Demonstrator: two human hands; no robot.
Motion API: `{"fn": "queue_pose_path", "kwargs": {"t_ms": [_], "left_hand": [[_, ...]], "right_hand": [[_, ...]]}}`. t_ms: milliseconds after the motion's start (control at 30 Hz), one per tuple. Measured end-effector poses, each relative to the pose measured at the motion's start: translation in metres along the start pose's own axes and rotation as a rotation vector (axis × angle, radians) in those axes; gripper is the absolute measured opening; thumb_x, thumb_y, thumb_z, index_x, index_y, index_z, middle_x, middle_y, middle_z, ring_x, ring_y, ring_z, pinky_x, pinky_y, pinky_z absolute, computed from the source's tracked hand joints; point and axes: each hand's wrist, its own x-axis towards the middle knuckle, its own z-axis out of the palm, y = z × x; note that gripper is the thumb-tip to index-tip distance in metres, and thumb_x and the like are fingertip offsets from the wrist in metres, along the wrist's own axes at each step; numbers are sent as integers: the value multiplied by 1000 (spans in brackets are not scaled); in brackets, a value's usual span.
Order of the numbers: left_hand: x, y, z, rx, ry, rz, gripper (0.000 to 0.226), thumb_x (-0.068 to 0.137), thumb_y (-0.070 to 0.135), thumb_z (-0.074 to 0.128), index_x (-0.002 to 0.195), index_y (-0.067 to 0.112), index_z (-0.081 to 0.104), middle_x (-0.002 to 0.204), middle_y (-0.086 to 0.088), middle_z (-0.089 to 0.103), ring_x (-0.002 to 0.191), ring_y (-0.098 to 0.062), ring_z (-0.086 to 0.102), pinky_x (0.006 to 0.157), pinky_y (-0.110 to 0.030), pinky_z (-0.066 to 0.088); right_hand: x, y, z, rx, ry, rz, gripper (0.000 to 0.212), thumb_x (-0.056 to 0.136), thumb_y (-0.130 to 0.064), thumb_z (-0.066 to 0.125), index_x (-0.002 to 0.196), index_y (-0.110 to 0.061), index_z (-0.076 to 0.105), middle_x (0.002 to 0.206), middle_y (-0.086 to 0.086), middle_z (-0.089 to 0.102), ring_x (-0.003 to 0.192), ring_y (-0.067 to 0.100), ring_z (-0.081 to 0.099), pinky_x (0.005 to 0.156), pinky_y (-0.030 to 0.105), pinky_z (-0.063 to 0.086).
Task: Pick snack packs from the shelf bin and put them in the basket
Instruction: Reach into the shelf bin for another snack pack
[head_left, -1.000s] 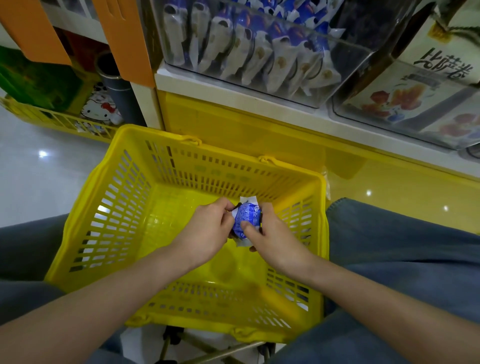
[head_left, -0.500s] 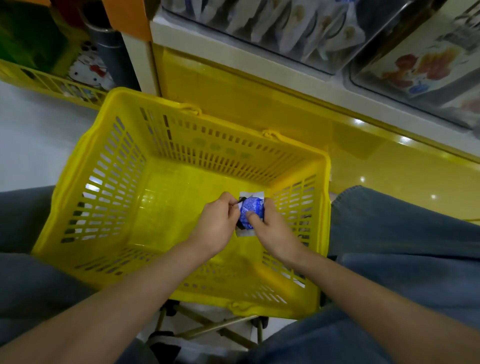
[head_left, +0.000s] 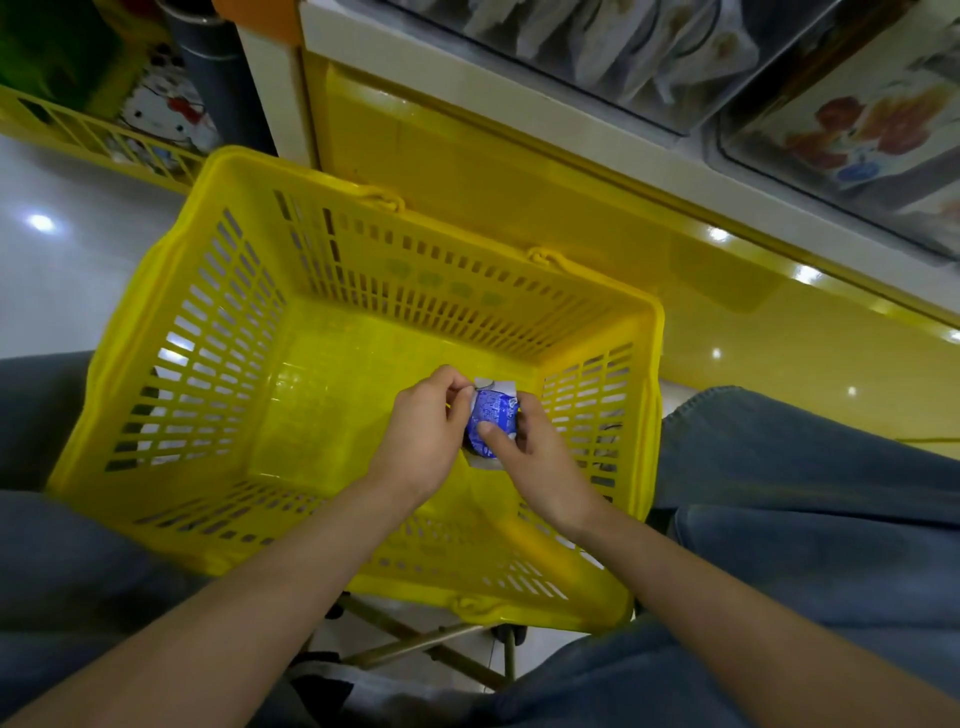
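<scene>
Two hands on one snack pack, low inside the basket, toward its right side and close to the slotted right wall; impossible to tell whether resting on the basket floor or held just above it. Pinched at its far left corner between thumb and forefinger of the left hand, other fingers curled in; gripped along the right edge by the right hand, thumb pressed flat on the blue face, remaining fingers wrapped behind and mostly hidden. Little at stake in letting go from here: probably a short drop onto yellow plastic. Likelier trouble: pulling the two grips apart and tearing the white crimped end; catching right knuckles on the slots of the right wall while lifting out; nudging the rim with a forearm and rocking the basket, apparently perched on a thin metal stand. Tight on the right, with the wall just beside the right hand. Roomy to the left and far, with broad bare floor inside the basket. Hemmed by denim-clad knees on both sides of the basket. Open upward and far toward the shelf bin, past a white shelf ledge jutting below it, worth minding on the next reach.
</scene>
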Motion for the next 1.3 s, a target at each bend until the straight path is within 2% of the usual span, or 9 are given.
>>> {"fn": "queue_pose_path", "kwargs": {"t_ms": [167,267,367,533,667,833,1000,1100,1300], "left_hand": [[-3,16,3,-363,-62,-199,21,97,18,42,101,10,61,100,-9,63,87,-18,59,79,-22,47],[-8,31,7,-597,-230,-272,10,94,20,49,102,19,55,98,-6,63,84,-15,60,78,-32,50],[-7,38,7,-620,-170,-203,17,91,5,52,106,13,47,95,-2,59,83,-9,59,79,-25,49],[8,56,-10,-642,-156,-113,20,90,-5,46,100,12,49,87,-4,59,78,-12,59,73,-25,52],[21,82,-22,-654,-241,69,25,90,-8,45,100,15,49,83,0,60,70,-2,59,66,-15,50],[32,125,-30,-621,-238,302,31,89,-7,49,107,18,46,97,-1,62,81,-2,60,76,-14,47],[51,176,-63,-313,100,639,30,90,11,53,118,21,47,105,8,52,85,8,50,77,-4,38],[59,196,-94,-87,286,832,31,92,22,45,122,15,47,105,7,47,95,-4,45,85,-18,38],[84,199,-130,585,420,887,36,94,28,35,114,7,55,109,-12,60,103,-30,52,92,-41,34]], "right_hand": [[0,-3,-2,22,132,-39,44,80,-12,70,112,-15,39,96,-4,55,73,-2,59,62,14,50],[0,-8,-9,-169,262,-153,52,77,-13,73,117,-9,41,111,9,52,90,21,60,74,38,52],[0,-16,-19,-465,310,-314,56,75,-20,75,121,-5,47,117,9,51,108,23,48,88,37,43],[-10,-44,-39,-340,235,-330,58,81,-28,69,131,-12,45,126,2,52,118,14,48,99,28,41],[-12,-71,-68,-297,274,-319,37,89,-19,60,124,-15,53,115,-6,61,89,-5,55,73,5,40],[-20,-118,-102,-352,311,-400,16,86,-18,63,102,-22,62,90,-11,66,76,-5,58,70,13,44],[-33,-190,-124,-358,577,-691,11,87,-23,62,97,-20,60,79,-15,63,68,-6,57,62,7,41],[-26,-232,-129,-328,678,-775,12,90,-24,59,97,-14,59,73,-15,58,63,-8,53,59,7,38],[37,-289,-125,-169,610,-426,18,91,-25,57,77,-15,61,63,-5,58,56,1,53,59,19,47]]}}
